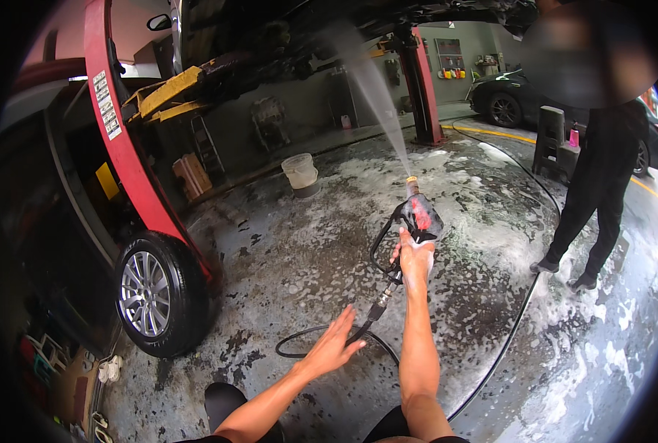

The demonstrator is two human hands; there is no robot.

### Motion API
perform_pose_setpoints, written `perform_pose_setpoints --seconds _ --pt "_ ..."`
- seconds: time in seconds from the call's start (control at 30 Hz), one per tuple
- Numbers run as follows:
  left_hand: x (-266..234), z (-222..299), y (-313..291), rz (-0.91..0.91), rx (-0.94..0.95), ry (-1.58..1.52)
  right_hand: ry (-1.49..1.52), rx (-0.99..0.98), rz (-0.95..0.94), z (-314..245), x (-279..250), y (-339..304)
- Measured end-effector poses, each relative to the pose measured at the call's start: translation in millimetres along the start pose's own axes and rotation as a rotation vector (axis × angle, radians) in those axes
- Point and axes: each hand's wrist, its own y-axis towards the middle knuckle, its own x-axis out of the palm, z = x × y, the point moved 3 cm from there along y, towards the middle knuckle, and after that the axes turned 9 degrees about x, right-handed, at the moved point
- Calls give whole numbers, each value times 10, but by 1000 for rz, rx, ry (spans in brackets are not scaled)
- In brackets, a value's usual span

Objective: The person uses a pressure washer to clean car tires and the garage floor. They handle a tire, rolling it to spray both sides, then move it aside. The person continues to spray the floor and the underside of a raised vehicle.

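Note:
My right hand [416, 258] is wrapped round the grip of a black and red pressure-washer spray gun [420, 215]. From its brass-coloured nozzle [412, 180] a fan of water shoots up toward the dark underside of a raised car [285, 44]. A black hose [377, 310] joins the gun's lower end through a metal coupling and loops down to the wet floor. Close to that hose is my left hand [335, 345], its fingers stretched out and nothing held in it.
A red lift post [126, 140] with yellow arms [168, 92] rises at left, a wheel [159, 292] leaning by its foot. A white bucket [300, 173] stands mid-floor. Foam covers the wet floor [484, 295]. At right, a person in dark trousers [598, 192] stands beside the trailing hose [510, 340].

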Motion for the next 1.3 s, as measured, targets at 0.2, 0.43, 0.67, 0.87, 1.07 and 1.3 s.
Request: perform_pose_setpoints --seconds 0.2,0.43,0.67,0.87,1.07,1.3 --pt "37 164 738 125 105 18 7 -24 41 19 -28 35" --pt "189 159 1152 98 -45 -198 26 -79 43 -56 -59 -13" --pt "251 12 1086 286 -87 -270 -5 -40 9 90 56 22" --pt "114 16 1005 417 -60 -282 -76 51 -11 235 270 -9" --pt "49 -242 871 395 -202 -299 -141 18 -100 292 604 -277" --pt "-79 -389 553 557 -270 -211 -194 1 -246 543 972 -454"
